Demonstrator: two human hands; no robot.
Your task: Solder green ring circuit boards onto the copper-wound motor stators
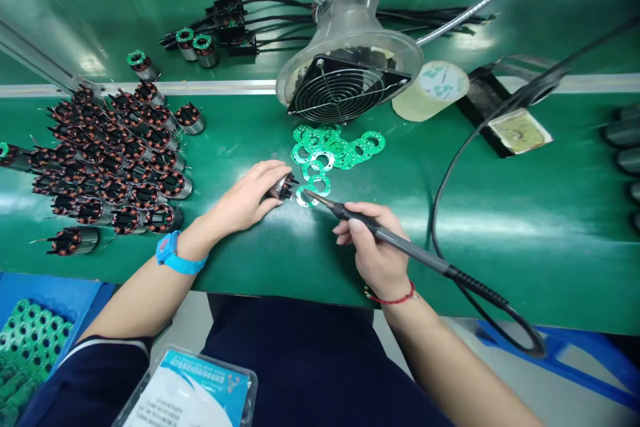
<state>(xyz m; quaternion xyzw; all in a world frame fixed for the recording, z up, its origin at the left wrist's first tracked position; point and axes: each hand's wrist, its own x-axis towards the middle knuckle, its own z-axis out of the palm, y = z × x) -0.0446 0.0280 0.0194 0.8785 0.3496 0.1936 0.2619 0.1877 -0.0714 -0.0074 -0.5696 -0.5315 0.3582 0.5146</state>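
Observation:
My left hand (253, 197) is closed around a motor stator (281, 188), a small metal cylinder lying on its side with dark prongs facing right. A soldering iron (395, 239) is gripped in my right hand (377, 243) like a pen. Its tip reaches left to a green ring-shaped circuit board (306, 197) right beside the stator; whether they touch I cannot tell. More green ring boards (340, 147) lie in an overlapping pile just behind the tip.
Many wound stators (115, 160) stand massed at left. A fume extractor hood (350, 80) with a fan overhangs the middle. Behind right are a solder spool (430, 90) and an iron stand (493, 113). The iron's cable (440, 193) loops at right. A blue bin (80, 297) sits lower left.

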